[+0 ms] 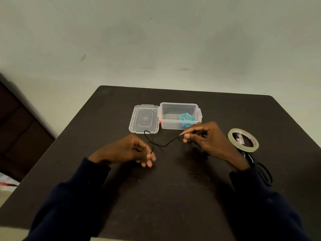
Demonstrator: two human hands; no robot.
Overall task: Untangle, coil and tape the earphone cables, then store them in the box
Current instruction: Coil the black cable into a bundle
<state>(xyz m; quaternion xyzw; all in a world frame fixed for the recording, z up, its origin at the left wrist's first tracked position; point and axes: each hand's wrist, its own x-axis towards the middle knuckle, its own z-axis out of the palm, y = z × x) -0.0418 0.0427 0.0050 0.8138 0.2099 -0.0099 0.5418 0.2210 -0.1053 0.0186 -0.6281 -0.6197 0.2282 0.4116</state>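
A thin black earphone cable (165, 145) stretches between my two hands above the dark table (165, 188). My left hand (132, 150) pinches one end of it with curled fingers. My right hand (205, 136) pinches the other part, where a small coil sits in its fingers. The clear plastic box (178, 123) stands open just beyond my hands, with a coiled turquoise earphone cable (187, 117) inside at its right end. The box's clear lid (144, 119) lies flat to its left. A roll of clear tape (243, 140) lies to the right of my right hand.
Another black cable (265, 173) lies on the table near my right wrist, below the tape roll. A pale wall rises behind the table. Dark furniture (20, 127) stands at the far left beyond the table edge.
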